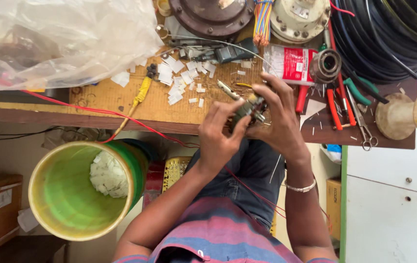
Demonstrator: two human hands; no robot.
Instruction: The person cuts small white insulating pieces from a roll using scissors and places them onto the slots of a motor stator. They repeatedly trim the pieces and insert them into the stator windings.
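— What is being held, and where?
— A small dark wound part (248,108), with copper-coloured wire on it, is held just above the near edge of the wooden workbench (96,104), between both hands. A thin metal tool (229,90) is seen sticking out of it toward the upper left.

— How are the hands set?
— The left hand (217,136) is closed on the part from below, thumb and fingers pinched against it. The right hand (279,114) is wrapped over it from the far side, fingers curled down onto its top. A metal bangle (301,187) is worn on the right wrist.

— What is found around it?
— Small white paper slips (181,78) are scattered on the bench just beyond the hands. A red wire (96,111) is run along the bench edge. Pliers with red handles (337,104) and scissors (364,124) are laid to the right, near a bearing (326,65). Below the bench, a yellow-green bucket (67,195) with white scraps inside is seen to the left.
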